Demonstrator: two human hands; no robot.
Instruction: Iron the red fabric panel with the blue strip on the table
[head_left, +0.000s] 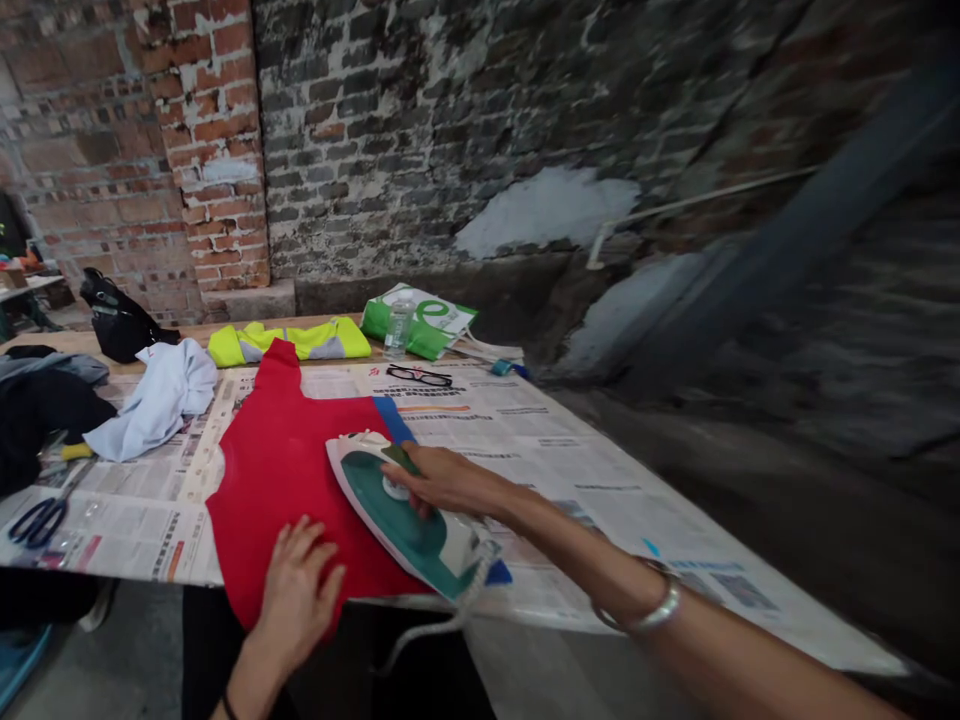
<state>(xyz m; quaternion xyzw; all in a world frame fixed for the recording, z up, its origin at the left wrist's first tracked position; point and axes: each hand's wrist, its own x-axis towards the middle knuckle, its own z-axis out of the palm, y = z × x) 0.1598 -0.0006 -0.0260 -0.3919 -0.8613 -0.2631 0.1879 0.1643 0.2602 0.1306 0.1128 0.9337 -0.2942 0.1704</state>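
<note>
A red garment piece [277,450] with a blue edge band [393,420] lies spread on the newspaper-covered table, its near part hanging over the front edge. My right hand [439,478] is wrapped round the handle of a teal and white clothes iron [390,520]. The iron is tilted, lying over the right side of the red fabric, and its pale cord [469,600] trails off toward me. My left hand [296,585] rests on the near part of the fabric, fingers stretched out and holding nothing.
Scissors [41,520] and a crumpled white cloth [161,395] lie on the left. Behind are a black bag [120,315], a neon yellow garment [330,338], a plastic bottle [398,328], a green-white bag [431,335] and glasses [418,376]. A brick wall [375,130] stands beyond.
</note>
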